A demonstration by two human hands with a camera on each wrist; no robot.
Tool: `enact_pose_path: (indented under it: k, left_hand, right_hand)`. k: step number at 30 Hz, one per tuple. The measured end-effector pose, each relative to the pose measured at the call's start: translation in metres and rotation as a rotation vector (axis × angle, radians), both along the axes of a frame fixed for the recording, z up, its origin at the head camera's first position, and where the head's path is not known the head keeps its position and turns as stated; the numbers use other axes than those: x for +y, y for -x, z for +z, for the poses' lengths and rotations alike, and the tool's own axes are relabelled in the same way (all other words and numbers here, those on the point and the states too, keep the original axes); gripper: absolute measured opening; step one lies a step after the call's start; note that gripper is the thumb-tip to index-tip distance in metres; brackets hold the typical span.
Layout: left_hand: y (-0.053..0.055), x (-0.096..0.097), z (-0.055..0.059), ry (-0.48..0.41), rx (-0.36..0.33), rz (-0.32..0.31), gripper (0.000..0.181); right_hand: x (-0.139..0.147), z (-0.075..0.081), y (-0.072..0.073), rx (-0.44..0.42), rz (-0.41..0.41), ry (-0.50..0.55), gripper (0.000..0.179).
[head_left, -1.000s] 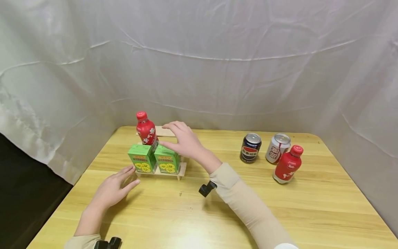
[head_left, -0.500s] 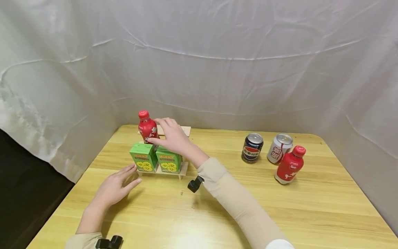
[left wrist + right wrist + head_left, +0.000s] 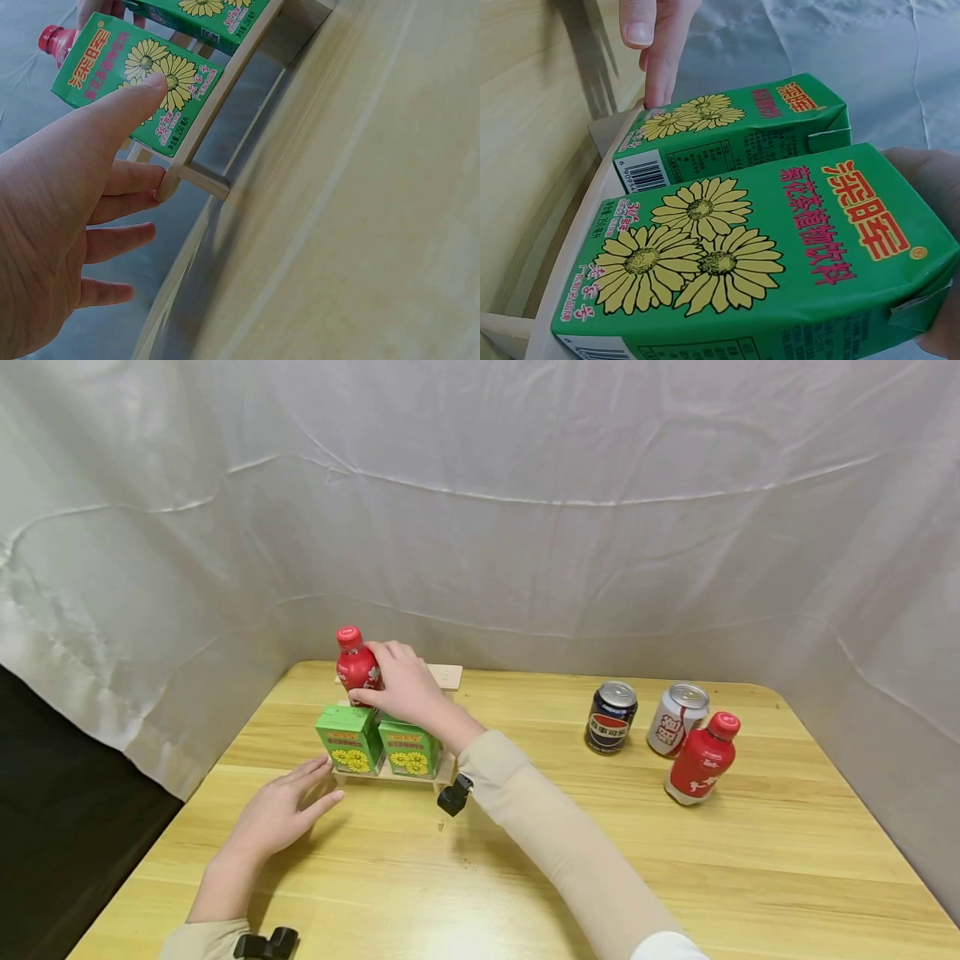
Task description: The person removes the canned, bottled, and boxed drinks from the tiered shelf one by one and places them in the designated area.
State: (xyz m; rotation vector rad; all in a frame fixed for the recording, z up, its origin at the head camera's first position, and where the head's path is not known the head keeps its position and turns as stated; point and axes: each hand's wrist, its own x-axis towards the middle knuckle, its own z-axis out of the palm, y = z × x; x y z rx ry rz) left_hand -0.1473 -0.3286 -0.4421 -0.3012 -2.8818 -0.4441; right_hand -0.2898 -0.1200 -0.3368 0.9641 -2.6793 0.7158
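Note:
A red plastic bottle [image 3: 358, 669] stands upright on the back tier of a small wooden rack [image 3: 397, 777]. My right hand [image 3: 408, 689] grips it from the right, thumb across its front and fingers round the far side. Two green drink cartons with yellow flowers stand side by side on the front tier: the left carton [image 3: 349, 742] and the right carton [image 3: 410, 750], partly under my right hand. My left hand [image 3: 273, 814] has its fingers extended, fingertips at the rack's front left corner; the left wrist view shows its thumb [image 3: 142, 101] in front of the left carton [image 3: 135, 82].
On the right of the wooden table [image 3: 525, 860] stand a dark blue cola can [image 3: 611, 718], a white can [image 3: 677, 722] and a second red bottle [image 3: 701, 760]. A pale curtain [image 3: 562, 552] hangs behind the table and along its sides.
My right hand has moved left from beside the red bottle and now holds it. My left hand has stayed at the rack's corner. The view has shifted slightly.

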Motion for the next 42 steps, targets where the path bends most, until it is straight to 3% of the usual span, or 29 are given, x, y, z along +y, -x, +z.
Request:
enact_pose_path:
  k: [19, 29, 42]
  left_hand:
    - [0.003, -0.001, 0.0, 0.007, -0.008, 0.003, 0.065]
    - [0.001, -0.001, 0.001, 0.005, -0.001, 0.007, 0.063]
    - [0.0, 0.0, 0.001, 0.005, -0.006, 0.005, 0.064]
  right_hand:
    - [-0.005, 0.001, 0.005, 0.034, -0.02, -0.037, 0.077]
    - [0.0, -0.002, 0.0, 0.128, 0.022, 0.051, 0.073]
    - [0.005, -0.003, -0.003, 0.156, -0.005, 0.13, 0.069]
